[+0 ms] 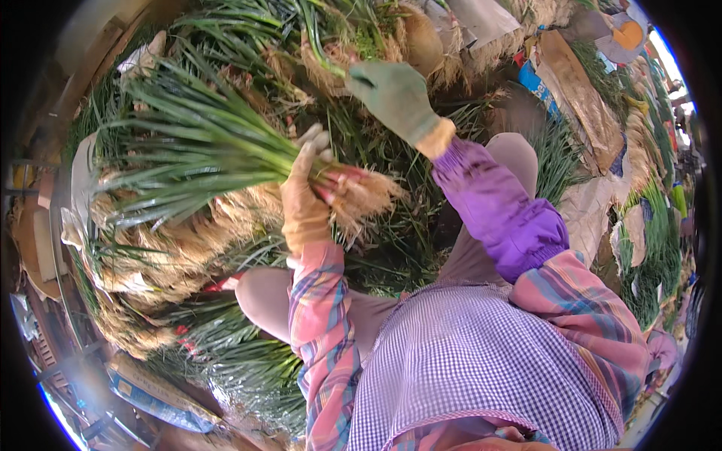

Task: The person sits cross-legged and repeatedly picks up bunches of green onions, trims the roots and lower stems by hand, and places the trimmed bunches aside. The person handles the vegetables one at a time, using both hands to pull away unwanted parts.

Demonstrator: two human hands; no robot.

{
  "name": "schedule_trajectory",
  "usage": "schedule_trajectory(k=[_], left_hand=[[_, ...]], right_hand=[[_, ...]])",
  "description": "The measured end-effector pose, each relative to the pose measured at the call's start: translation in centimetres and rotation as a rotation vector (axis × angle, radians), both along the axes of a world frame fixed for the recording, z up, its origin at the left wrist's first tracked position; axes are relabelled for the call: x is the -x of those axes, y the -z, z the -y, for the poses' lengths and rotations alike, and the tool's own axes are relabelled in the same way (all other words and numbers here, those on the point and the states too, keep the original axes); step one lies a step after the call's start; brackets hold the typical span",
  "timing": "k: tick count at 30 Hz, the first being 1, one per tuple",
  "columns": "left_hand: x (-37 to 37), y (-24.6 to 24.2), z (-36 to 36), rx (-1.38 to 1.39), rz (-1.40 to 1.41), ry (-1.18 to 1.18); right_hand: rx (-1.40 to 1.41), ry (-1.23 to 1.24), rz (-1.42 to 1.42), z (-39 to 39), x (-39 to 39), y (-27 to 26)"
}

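My left hand [304,197], in a tan glove, is closed around a bunch of green onions [225,152]. Their leaves fan out to the left, and the reddish bulbs with pale roots [361,194] stick out to the right of my fist. Up and to the right, my right hand [392,98] wears a green-coated glove with a yellowish cuff. Its fingertips pinch a green onion stalk [321,53] beside the heap of loose onions [254,28]. Trimmed or fallen leaves [389,253] cover the ground between my knees.
Stacked onion bunches [186,248] lie at the left, roots facing me. More bunches [248,361] rest by my left knee, near a printed sack [158,392]. Brown wrapping sheets [586,107] and further onions [654,253] are at the right. Someone in a hat [623,36] is at the upper right.
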State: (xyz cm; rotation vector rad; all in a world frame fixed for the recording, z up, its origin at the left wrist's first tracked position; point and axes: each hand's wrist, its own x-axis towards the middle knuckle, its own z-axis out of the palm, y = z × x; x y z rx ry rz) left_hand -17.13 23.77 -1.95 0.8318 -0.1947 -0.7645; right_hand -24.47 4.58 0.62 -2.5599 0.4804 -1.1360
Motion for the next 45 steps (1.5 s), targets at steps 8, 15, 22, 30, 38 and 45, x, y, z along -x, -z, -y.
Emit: schedule_trajectory(k=[8,15,22,30,38,45], left_hand=[[1.1,0.5,0.1,-0.102,-0.045,0.058],[1.4,-0.3,-1.1,-0.366,0.034,0.041],[2.0,0.5,-0.8,-0.231,-0.077,0.192],[3.0,-5.3,-4.1,-0.201,0.055,-0.104],[2.1,-5.7,-4.4,0.106,-0.16,-0.035],[1.0,-2.2,-2.7,0.115,-0.242,-0.027]], right_hand=[[-0.66,-0.313,-0.51,-3.9,1.0,-2.1],[-0.445,-0.432,-0.354,-4.7,-1.9,1.2],[-0.796,-0.497,-0.251,-5.6,-1.1,1.5],[-0.359,-0.22,-0.195,-5.4,2.9,8.1],[-0.058,-0.532,-0.989,-4.9,4.7,8.8],[-0.104,0.28,-0.519,11.5,-13.8,-3.3]])
